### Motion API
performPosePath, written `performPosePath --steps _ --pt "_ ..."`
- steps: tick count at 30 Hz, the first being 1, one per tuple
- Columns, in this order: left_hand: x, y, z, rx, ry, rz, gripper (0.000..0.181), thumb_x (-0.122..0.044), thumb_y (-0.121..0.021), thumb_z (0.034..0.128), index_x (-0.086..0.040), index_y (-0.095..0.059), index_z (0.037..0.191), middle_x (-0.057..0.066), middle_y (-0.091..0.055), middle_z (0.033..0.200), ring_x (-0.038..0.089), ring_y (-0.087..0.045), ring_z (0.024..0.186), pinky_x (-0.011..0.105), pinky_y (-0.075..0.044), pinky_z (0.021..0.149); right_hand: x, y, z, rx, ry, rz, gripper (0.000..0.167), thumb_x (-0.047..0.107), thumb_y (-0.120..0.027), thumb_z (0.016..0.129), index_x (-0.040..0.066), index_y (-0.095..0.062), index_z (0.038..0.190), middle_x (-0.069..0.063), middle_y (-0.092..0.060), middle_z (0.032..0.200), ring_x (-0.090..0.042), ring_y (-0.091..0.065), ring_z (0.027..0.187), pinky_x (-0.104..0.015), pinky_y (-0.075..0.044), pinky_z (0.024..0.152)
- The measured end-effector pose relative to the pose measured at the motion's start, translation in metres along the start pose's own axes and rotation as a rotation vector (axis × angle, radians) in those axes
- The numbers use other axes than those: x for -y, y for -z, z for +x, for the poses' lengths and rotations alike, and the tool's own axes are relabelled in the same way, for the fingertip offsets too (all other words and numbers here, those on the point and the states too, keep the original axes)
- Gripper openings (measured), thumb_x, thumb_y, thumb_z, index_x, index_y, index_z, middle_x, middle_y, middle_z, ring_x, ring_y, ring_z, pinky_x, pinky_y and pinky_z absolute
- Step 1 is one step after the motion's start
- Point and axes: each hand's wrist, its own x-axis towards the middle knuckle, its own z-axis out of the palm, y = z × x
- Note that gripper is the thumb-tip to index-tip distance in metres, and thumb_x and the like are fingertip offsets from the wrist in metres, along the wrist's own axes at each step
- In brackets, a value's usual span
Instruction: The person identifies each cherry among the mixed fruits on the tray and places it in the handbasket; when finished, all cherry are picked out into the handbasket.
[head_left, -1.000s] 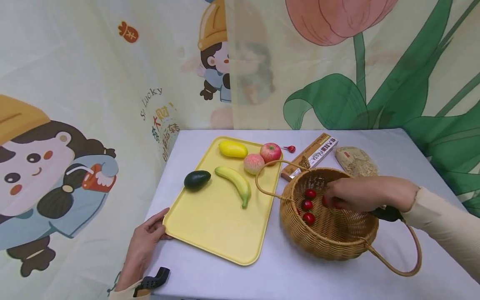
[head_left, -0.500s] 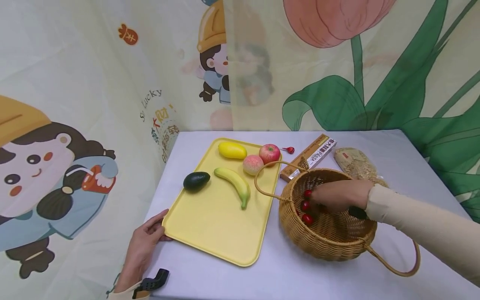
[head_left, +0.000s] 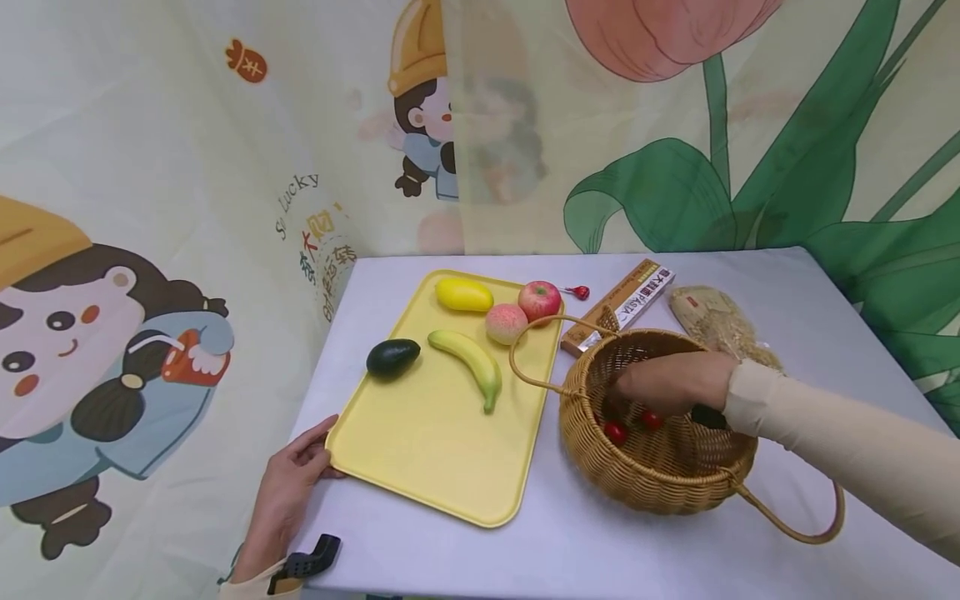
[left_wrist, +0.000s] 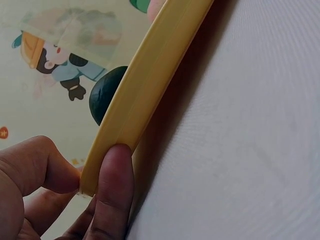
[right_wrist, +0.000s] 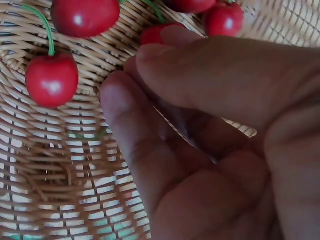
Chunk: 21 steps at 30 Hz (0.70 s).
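Observation:
My left hand (head_left: 288,479) pinches the near-left corner of a yellow tray (head_left: 420,454); in the left wrist view its thumb and finger hold the rim (left_wrist: 135,95). My right hand (head_left: 671,385) reaches into a round wicker basket (head_left: 637,487). Several red cherries (right_wrist: 52,80) with green stems lie there, some hidden by the hand in the head view. In the right wrist view the thumb and fingers are bent loosely close together beside a partly covered cherry (right_wrist: 152,36), and nothing shows between them. On the tray lie a banana (head_left: 471,367), peach (head_left: 506,322), apple (head_left: 539,300) and mango (head_left: 464,294).
A dark green avocado (head_left: 393,358) sits over the tray's left edge. Behind the basket are a pasta box (head_left: 618,307), a bag of dry grain-like food (head_left: 716,321) and a small red wrapped lollipop (head_left: 579,292). One basket handle (head_left: 525,379) overhangs the tray's right side.
My right hand has moved left and deeper into the basket, covering cherries that showed before. A cherry now shows below it. The left hand has kept its place on the tray corner.

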Motion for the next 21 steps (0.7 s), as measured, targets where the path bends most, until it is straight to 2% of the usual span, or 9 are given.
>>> performPosePath --steps 3,6,10,13,16,21 --pt "0.001 0.004 0.0 0.006 0.006 0.005 0.057 -0.001 -0.057 0.103 -0.014 -0.052 0.159 0.012 -0.062 0.132 0.008 -0.067 0.091 0.024 -0.066 0.078 0.002 0.004 -0.005 -0.049 0.006 0.028 0.044 -0.011 -0.067 0.093 0.014 -0.074 0.129 -0.004 -0.075 0.124 -0.023 -0.072 0.117 -0.048 -0.063 0.101" --pt "-0.001 0.01 -0.002 0.024 0.011 0.04 0.057 -0.004 -0.057 0.1046 -0.013 -0.05 0.16 0.018 -0.062 0.136 0.009 -0.067 0.093 0.024 -0.065 0.079 0.005 0.006 -0.015 -0.123 0.005 0.025 0.041 -0.007 -0.064 0.096 0.015 -0.073 0.129 -0.004 -0.073 0.128 -0.024 -0.069 0.12 -0.048 -0.063 0.102" --pt "-0.011 0.021 -0.01 0.105 0.056 0.102 0.057 -0.009 -0.049 0.1099 -0.012 -0.04 0.166 0.023 -0.049 0.159 0.019 -0.067 0.116 0.024 -0.065 0.087 0.013 0.006 -0.038 -0.258 -0.015 0.035 0.028 0.011 -0.064 0.105 0.021 -0.071 0.129 0.003 -0.071 0.126 -0.017 -0.067 0.117 -0.043 -0.064 0.098" --pt "-0.024 0.027 -0.016 0.198 0.086 0.137 0.057 -0.018 -0.042 0.1142 -0.013 -0.03 0.169 0.021 -0.032 0.173 0.031 -0.057 0.139 0.032 -0.063 0.1 0.018 0.0 -0.058 -0.362 -0.042 0.076 0.025 0.02 -0.066 0.106 0.029 -0.07 0.128 0.01 -0.069 0.123 -0.011 -0.067 0.111 -0.036 -0.066 0.091" --pt "-0.035 0.029 -0.021 0.275 0.08 0.157 0.057 -0.024 -0.038 0.1161 -0.011 -0.026 0.17 0.023 -0.022 0.176 0.04 -0.046 0.151 0.042 -0.06 0.11 0.022 -0.012 -0.075 -0.431 -0.063 0.128 0.028 0.02 -0.069 0.104 0.032 -0.07 0.129 0.012 -0.068 0.122 -0.009 -0.067 0.106 -0.029 -0.066 0.082" --pt "-0.043 0.027 -0.028 0.322 0.058 0.211 0.056 -0.021 -0.04 0.1149 -0.006 -0.031 0.168 0.024 -0.02 0.177 0.045 -0.032 0.16 0.051 -0.052 0.118 0.022 -0.03 -0.085 -0.491 -0.043 0.157 0.03 0.016 -0.071 0.102 0.032 -0.07 0.126 0.011 -0.067 0.12 -0.005 -0.066 0.099 -0.02 -0.064 0.074"
